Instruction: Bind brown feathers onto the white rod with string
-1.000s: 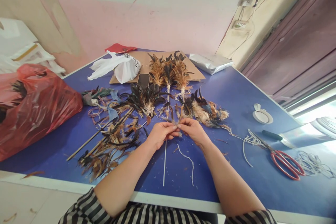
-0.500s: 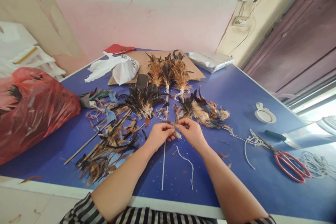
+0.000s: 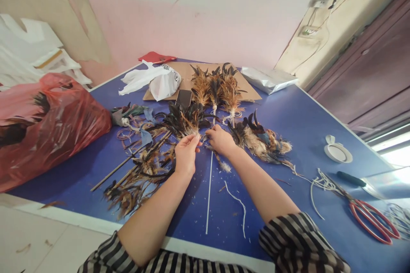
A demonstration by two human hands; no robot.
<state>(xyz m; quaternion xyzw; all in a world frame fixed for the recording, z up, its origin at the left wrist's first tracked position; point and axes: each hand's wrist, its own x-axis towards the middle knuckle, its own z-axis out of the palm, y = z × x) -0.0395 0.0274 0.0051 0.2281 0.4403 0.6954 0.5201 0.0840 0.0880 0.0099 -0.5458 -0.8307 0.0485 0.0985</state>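
Observation:
Both my hands reach forward over a blue table (image 3: 288, 115) strewn with feathers. My left hand (image 3: 185, 153) has its fingers closed at the base of a dark fan of feathers (image 3: 184, 120). My right hand (image 3: 219, 140) is curled, fingertips pinched at small feathers near the top of a thin white stick (image 3: 209, 192) lying along the table. A short white string (image 3: 237, 199) lies beside the stick. Finished brown feather bundles (image 3: 214, 89) rest on cardboard (image 3: 179, 74) further back.
A red plastic bag (image 3: 48, 123) of feathers bulges at the left. Loose feathers and sticks (image 3: 141, 175) lie left of my arm; another feather heap (image 3: 265, 140) lies right. Red-handled scissors (image 3: 368, 217), white cord, a dark-handled knife (image 3: 350, 178) and a white lid (image 3: 338, 152) sit at right. A white bag (image 3: 156, 81) is at the back.
Both hands moved away from me, from the middle of the stick up to the feather piles at its far end. The small feather they pinched together now lies on the table.

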